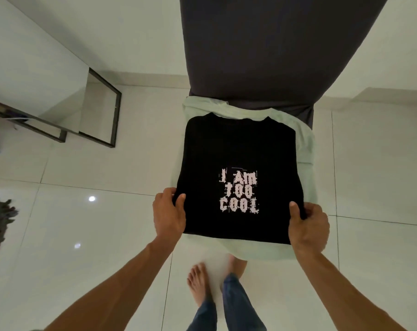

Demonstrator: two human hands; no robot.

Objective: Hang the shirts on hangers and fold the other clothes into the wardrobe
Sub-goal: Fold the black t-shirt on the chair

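Dark-covered chair (262,44) fills upper centre; its seat carries a pale green garment (305,149), spread out. On that, at frame centre, a black printed T-shirt (238,144) lies folded to a rectangle. Left hand (169,216) and right hand (308,225) each pinch a lower side edge, thumbs on top. Fold looks done; stowing remains. No wardrobe or hanger in view.
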